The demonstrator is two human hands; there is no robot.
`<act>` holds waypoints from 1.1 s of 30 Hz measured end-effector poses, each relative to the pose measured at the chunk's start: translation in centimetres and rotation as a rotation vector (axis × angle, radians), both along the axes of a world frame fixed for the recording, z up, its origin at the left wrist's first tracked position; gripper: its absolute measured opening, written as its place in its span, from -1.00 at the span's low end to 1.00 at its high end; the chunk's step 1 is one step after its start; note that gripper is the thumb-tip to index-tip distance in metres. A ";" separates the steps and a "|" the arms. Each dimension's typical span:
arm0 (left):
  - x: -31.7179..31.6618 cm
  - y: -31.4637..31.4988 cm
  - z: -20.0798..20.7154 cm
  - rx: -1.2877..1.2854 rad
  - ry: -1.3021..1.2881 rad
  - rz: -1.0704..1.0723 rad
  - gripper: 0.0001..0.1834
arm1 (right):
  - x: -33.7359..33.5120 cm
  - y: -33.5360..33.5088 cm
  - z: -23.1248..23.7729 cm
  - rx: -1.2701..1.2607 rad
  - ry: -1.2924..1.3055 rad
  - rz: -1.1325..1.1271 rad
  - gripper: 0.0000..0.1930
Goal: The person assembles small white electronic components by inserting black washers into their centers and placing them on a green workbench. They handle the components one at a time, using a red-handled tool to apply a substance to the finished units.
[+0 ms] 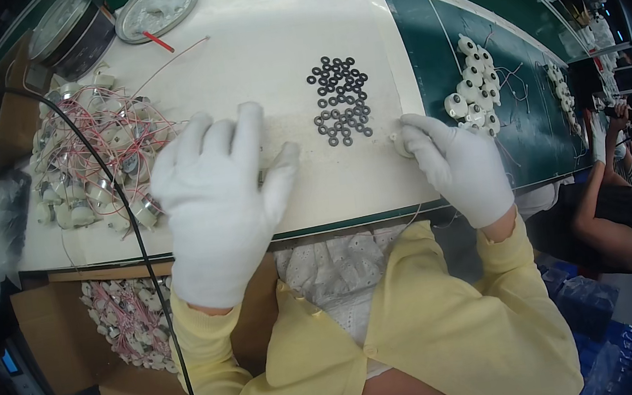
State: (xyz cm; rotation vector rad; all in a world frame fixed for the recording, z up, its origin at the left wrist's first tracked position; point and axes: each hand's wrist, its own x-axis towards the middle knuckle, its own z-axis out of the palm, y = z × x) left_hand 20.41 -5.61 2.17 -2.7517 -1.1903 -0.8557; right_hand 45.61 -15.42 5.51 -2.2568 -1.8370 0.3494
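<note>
My left hand, in a white glove, is over the white work sheet with its fingers apart. Beside it lies a tangled pile of small motors with white plastic housings, metal cans and red and white wires. My right hand, also gloved, pinches a small white motor at the sheet's right side. The glove hides most of that motor; a thin wire hangs near the table edge below. Between my hands, farther back, several black rubber rings lie spread in a loose patch.
White motors stand grouped on the green mat at right. At the far left are a round tin, a lid and a red stick. A black cable crosses the left side. Below sits a carton of motors. Another person works at far right.
</note>
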 end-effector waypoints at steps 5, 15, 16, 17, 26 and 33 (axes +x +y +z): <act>-1.5 -0.5 -1.8 -0.009 -0.008 0.005 -0.53 | 0.8 0.1 -1.3 0.108 -0.004 0.199 -0.80; -2.2 -0.2 -3.9 0.047 -0.120 -0.044 -0.35 | 1.0 0.8 -2.2 0.063 0.776 -0.019 -0.71; -2.2 -0.2 -3.9 0.057 -0.136 -0.042 -0.32 | 1.0 0.9 -2.4 0.057 0.751 -0.014 -0.71; -2.2 -0.2 -4.0 0.059 -0.140 -0.043 -0.32 | 1.0 1.0 -2.4 0.046 0.724 0.019 -0.71; -2.4 0.1 -4.6 0.041 -0.171 -0.053 -0.33 | 0.3 1.5 -1.4 -0.003 0.636 0.007 -0.74; -2.8 -0.3 -4.2 -0.041 -0.164 -0.058 -0.38 | 0.2 2.0 -2.1 -0.018 0.728 -0.216 -0.72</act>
